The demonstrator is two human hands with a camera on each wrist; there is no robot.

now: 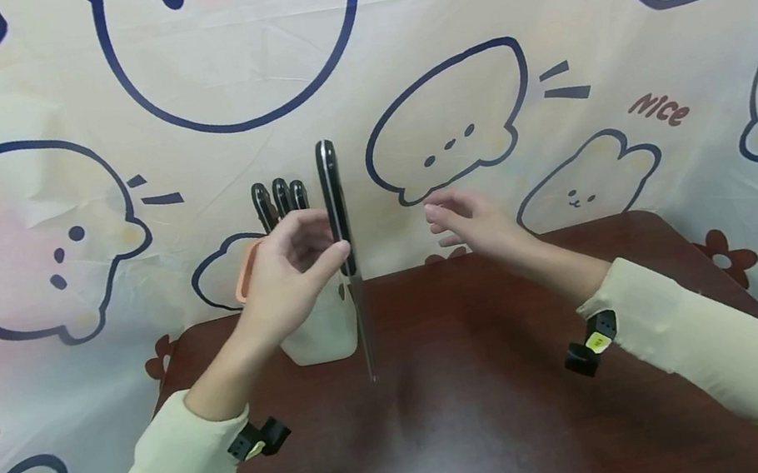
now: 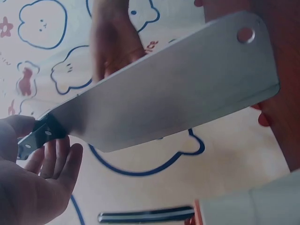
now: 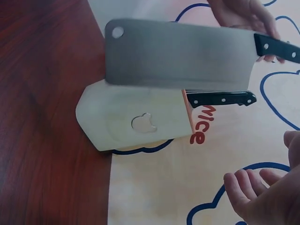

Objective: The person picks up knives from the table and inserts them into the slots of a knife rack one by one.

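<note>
A cleaver (image 2: 164, 84) with a broad steel blade and a black riveted handle hangs blade down above the table. My left hand (image 1: 287, 274) pinches its handle between thumb and fingers. Just behind and to the left stands a white knife block (image 1: 320, 331) with an orange rim, and several black knife handles (image 1: 281, 199) stick up out of it. In the right wrist view the cleaver's blade partly covers the block. Held in the air to the right of the cleaver, my right hand (image 1: 471, 220) has loosely bent fingers and touches nothing.
A dark red-brown wooden table (image 1: 467, 390) lies below both hands. Behind it and at its sides hangs a pale cloth (image 1: 226, 60) with cartoon outlines. The knife block stands near the table's back edge.
</note>
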